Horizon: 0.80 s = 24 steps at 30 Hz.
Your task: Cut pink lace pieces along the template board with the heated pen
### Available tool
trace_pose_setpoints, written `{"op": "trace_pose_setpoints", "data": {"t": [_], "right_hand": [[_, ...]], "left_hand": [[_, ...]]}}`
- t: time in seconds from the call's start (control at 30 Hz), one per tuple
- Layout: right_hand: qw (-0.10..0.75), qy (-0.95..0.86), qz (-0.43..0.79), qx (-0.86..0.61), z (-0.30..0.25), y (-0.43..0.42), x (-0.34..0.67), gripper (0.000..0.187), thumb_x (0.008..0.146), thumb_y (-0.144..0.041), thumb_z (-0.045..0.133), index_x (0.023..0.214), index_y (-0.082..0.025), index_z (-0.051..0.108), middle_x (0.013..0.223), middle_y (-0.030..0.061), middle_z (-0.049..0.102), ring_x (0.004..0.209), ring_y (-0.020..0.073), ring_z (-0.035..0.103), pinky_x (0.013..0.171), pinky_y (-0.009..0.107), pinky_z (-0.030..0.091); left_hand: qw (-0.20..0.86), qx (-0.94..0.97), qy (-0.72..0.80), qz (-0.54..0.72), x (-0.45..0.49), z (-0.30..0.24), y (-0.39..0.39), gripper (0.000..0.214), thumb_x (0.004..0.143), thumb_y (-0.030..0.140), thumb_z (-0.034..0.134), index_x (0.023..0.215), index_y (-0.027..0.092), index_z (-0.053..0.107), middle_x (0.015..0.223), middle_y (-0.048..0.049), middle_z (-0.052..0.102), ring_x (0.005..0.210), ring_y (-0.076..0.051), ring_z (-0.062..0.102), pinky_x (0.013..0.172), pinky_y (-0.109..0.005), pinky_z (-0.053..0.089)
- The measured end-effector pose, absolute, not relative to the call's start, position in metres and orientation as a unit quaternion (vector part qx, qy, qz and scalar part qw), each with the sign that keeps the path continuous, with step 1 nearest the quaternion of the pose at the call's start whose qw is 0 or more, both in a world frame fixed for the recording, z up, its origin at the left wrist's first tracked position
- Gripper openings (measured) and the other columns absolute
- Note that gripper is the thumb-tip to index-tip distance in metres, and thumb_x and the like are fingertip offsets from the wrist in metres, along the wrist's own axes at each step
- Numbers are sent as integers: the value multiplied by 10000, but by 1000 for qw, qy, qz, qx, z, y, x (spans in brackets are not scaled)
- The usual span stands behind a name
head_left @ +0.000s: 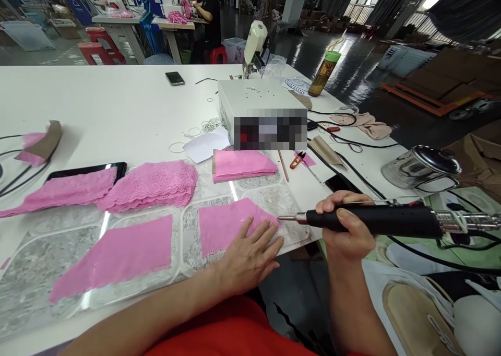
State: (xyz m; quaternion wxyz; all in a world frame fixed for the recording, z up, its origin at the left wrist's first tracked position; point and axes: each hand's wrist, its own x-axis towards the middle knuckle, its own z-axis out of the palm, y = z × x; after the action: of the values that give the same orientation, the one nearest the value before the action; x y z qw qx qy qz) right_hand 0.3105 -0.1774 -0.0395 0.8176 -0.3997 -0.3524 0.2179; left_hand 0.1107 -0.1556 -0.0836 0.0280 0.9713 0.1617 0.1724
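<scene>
My left hand (248, 254) lies flat with fingers spread on a pink fabric piece (223, 225) that rests on a clear plastic sheet (188, 241). My right hand (346, 225) is closed around a black pen-like heat tool (383, 220); its metal tip (287, 218) points left at the fabric's right edge. A second pink piece (121, 254) lies to the left on another clear sheet. Behind them sit a stack of pink lace (151, 184), a flatter lace pile (62, 189) and folded pink fabric (242, 164).
A white control box (258, 105) stands mid-table, with orange snips (296, 160), a pencil (283, 165), a black phone (175, 78), a bottle (324, 71) and cables around it. A metal kettle (420, 168) sits at right. Another person works at a far table (207, 11).
</scene>
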Motion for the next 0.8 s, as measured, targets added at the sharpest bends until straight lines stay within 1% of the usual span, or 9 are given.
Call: {"op": "trace_pose_setpoints", "data": {"t": [0.43,0.63,0.7,0.73,0.8], "right_hand": [[812,-369,215,-397,-45,-176,311,133,617,-137,571,732,-192,534,730,-19,546,561,106,524,503,287,466],[820,-350,213,-401,-41,-177,310,126,600,-141,562,711,-187,522,714,-23,537,548,104,519,503,286,458],[833,-328,194,-401,-41,-178,311,148,594,-146,543,735,-186,525,732,-23,535,555,96,512,509,276,452],[840,-313,180,-404,-41,-178,311,159,593,-149,532,747,-186,524,745,-22,535,561,93,509,517,275,453],[853,-282,139,-416,-43,-177,313,174,589,-151,519,759,-188,514,763,-20,533,570,91,502,532,279,454]], "left_hand": [[36,972,160,166,113,-86,-158,398,945,388,456,1284,183,484,1365,-107,516,1288,-276,444,1083,-502,293],[28,971,155,182,113,-82,-158,393,947,415,446,1260,180,479,1328,-114,529,1265,-274,445,1066,-506,294],[19,970,150,188,114,-79,-155,369,941,373,462,1234,149,487,1251,-127,564,1172,-265,504,1023,-479,342],[13,971,151,186,116,-77,-153,338,938,334,467,1204,129,500,1172,-131,592,1084,-253,545,966,-451,388],[-6,972,162,170,122,-74,-148,246,927,261,464,1094,98,544,976,-117,618,879,-225,579,798,-389,450]]}}
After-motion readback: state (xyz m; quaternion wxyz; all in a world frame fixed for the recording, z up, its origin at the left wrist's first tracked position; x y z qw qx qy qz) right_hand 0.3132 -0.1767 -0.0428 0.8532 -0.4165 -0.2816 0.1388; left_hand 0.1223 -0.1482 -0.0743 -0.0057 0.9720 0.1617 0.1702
